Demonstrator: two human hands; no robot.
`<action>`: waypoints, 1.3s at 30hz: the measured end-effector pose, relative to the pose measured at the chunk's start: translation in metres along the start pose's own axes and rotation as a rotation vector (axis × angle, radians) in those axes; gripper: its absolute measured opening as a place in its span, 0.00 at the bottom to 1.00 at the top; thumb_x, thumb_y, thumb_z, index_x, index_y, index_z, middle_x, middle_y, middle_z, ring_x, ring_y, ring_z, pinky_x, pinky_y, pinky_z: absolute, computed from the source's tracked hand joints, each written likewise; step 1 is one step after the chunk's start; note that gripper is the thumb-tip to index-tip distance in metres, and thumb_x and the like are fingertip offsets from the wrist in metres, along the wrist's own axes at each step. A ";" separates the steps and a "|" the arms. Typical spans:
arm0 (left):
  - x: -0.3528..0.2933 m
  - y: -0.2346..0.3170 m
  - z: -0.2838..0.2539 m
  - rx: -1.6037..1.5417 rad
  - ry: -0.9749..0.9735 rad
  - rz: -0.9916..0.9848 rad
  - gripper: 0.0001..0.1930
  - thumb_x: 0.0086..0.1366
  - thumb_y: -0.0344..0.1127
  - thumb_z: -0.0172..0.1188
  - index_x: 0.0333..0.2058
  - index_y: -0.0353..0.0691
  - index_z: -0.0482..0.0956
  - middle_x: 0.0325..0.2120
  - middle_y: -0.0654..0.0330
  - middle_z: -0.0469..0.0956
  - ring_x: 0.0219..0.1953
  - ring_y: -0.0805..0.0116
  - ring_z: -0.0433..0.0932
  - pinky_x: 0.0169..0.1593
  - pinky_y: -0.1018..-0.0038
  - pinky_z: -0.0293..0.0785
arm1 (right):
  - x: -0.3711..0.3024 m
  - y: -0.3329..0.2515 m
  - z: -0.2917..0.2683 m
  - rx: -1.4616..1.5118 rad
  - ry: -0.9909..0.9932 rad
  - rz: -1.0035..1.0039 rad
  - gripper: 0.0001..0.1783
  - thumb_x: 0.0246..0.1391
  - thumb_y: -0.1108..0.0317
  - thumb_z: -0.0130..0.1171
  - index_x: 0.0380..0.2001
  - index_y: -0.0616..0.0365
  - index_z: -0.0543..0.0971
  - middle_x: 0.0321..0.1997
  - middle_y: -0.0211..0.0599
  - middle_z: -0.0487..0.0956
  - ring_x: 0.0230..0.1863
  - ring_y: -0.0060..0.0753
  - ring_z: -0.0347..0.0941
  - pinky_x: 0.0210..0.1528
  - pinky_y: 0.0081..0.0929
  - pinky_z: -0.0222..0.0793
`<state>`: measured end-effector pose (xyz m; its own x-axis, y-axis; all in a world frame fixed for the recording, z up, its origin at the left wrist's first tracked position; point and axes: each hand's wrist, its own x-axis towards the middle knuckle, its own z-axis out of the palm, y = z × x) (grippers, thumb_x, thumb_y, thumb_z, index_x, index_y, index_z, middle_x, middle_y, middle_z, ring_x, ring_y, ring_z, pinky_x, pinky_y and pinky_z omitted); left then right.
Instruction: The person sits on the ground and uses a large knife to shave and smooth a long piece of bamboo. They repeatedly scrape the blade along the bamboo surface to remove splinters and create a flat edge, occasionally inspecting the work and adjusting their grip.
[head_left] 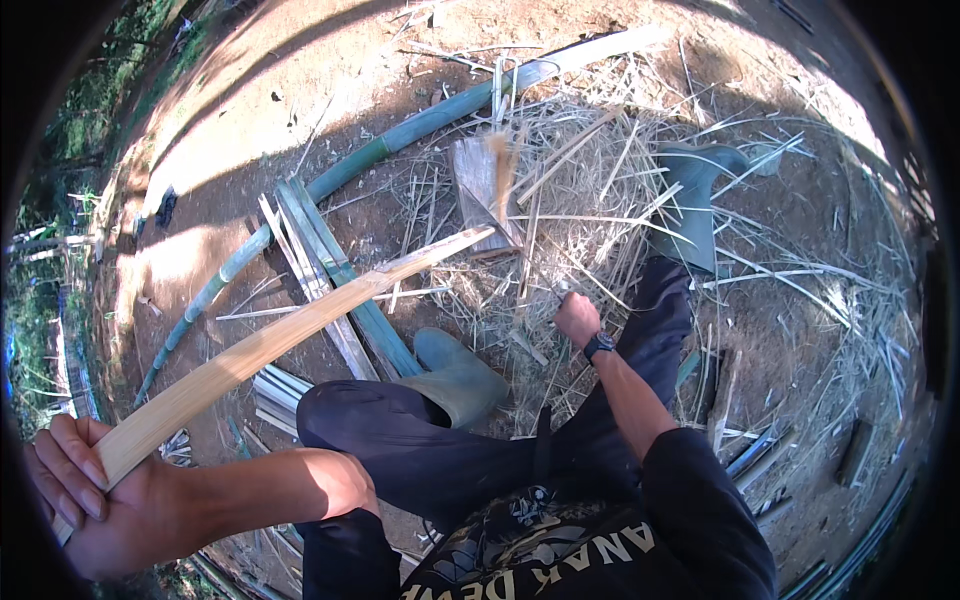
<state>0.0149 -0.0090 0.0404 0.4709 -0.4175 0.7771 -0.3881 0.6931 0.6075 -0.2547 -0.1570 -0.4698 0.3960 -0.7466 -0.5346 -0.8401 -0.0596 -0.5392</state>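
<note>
My left hand [110, 500], at the lower left, is closed around the near end of a long, pale bamboo strip [255, 350]. The strip slants up and away, and its far end meets the lower part of a wooden block [474, 170]. My right hand [578, 320] is a fist between my knees, with a watch on its wrist. From it a thin, dark knife blade [497, 222] runs toward the block and crosses near the strip's far end. Fingers cover most of the knife's handle.
Split bamboo pieces [335, 270] lie left of the block, across a long green bamboo pole [420, 125]. Shavings and slivers [590, 180] litter the ground around my left boot [455, 378] and right boot [692, 210]. More cut pieces [760, 455] lie at the right.
</note>
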 end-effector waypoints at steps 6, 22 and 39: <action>-0.011 -0.002 0.016 0.081 0.080 0.042 0.11 0.57 0.29 0.41 0.16 0.45 0.58 0.10 0.66 0.53 0.09 0.78 0.51 0.17 0.80 0.52 | 0.020 0.025 0.009 0.160 -0.135 0.058 0.15 0.41 0.71 0.53 0.31 0.72 0.79 0.32 0.66 0.77 0.38 0.60 0.77 0.43 0.45 0.73; -0.096 0.038 0.028 -0.158 0.131 0.042 0.13 0.59 0.42 0.46 0.18 0.49 0.57 0.08 0.71 0.53 0.05 0.82 0.48 0.11 0.85 0.48 | -0.156 -0.124 -0.079 0.183 0.069 -0.605 0.09 0.42 0.75 0.57 0.30 0.64 0.74 0.17 0.51 0.76 0.21 0.54 0.75 0.27 0.43 0.72; -0.104 0.040 0.042 -0.125 0.150 0.107 0.14 0.59 0.38 0.43 0.15 0.51 0.54 0.07 0.72 0.52 0.05 0.84 0.48 0.12 0.86 0.46 | -0.176 -0.131 -0.100 0.070 0.014 -0.667 0.11 0.42 0.73 0.59 0.31 0.65 0.74 0.18 0.51 0.76 0.21 0.53 0.75 0.28 0.43 0.72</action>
<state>-0.0821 0.0372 -0.0092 0.5488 -0.2515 0.7973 -0.3454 0.8003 0.4902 -0.2513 -0.0845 -0.2399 0.8167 -0.5736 -0.0635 -0.3906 -0.4683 -0.7926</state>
